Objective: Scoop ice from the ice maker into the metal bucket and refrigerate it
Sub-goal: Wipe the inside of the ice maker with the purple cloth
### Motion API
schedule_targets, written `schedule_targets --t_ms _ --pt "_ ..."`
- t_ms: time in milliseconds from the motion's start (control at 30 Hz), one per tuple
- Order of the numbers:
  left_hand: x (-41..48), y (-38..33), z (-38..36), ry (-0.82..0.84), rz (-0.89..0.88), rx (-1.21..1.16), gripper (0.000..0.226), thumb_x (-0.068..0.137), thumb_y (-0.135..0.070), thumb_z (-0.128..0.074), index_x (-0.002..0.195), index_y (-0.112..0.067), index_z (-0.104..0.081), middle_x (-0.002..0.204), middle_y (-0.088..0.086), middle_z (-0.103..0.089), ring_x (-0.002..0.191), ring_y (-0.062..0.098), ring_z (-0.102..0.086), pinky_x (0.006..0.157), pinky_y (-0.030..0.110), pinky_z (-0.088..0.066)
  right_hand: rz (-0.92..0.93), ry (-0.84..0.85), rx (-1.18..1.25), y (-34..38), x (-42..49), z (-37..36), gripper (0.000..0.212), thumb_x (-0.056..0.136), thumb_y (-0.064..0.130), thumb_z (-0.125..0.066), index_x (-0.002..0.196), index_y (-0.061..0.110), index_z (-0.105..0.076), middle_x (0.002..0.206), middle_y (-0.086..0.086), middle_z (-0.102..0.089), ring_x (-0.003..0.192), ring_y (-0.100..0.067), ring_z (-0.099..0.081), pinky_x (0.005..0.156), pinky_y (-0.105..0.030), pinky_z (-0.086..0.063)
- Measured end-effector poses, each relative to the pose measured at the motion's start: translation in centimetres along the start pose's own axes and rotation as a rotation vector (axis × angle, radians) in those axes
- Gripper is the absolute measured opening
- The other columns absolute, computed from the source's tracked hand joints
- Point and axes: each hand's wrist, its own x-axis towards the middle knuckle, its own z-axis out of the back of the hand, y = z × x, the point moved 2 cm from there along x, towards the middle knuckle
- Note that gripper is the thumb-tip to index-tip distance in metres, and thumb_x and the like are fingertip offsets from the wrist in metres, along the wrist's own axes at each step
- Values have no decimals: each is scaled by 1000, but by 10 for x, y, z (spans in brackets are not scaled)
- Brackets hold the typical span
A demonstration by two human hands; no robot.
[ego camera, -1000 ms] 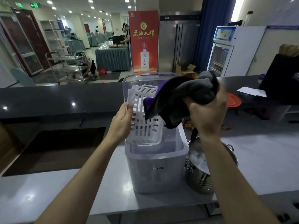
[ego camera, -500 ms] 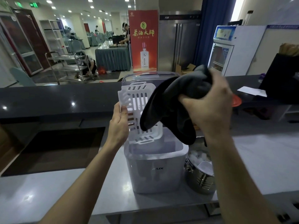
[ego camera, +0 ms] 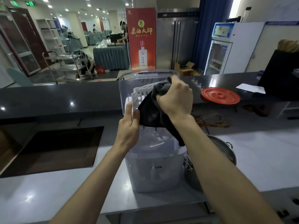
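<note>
The cloth (ego camera: 150,112) has come down over the basket (ego camera: 137,95), hiding its slots.

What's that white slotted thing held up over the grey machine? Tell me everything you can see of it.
It is a white basket of what looks like hard plastic, its walls cut with rows of slots. It is held nearly upright above the open ice maker, in front of the raised clear lid. The left hand grips its left edge; the right hand holds a dark cloth against it, hiding much of it.
</note>
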Motion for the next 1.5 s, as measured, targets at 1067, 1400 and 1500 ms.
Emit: schedule_targets --t_ms 1067,1400,1500 --pt "15 12 3 -403 347 -612 24 117 -38 -47 131 -33 -65 116 -3 -81 107 22 -79 92 44 -65 -746 -56 1150 -88 -63 14 72 71 38 -78 127 4 -50 115 -11 -55 92 -21 -59 79 -39 -51" --pt "17 9 -4 -75 363 -479 33 113 -36 -55 139 -18 -67 119 3 -81 107 23 -79 88 43 -65 -947 454 1039 -72 -88 -19 40 114 -2 -32 89 21 -53 64 10 -70 51 5 -65 51 -14 -54" --pt "19 13 3 6 367 -416 31 113 -35 -55 135 -17 -70 114 4 -82 104 25 -80 86 44 -65 -948 455 1039 -65 -83 -12 35 114 4 -38 85 15 -54 65 -1 -58 48 -10 -58 46 -19 -50"
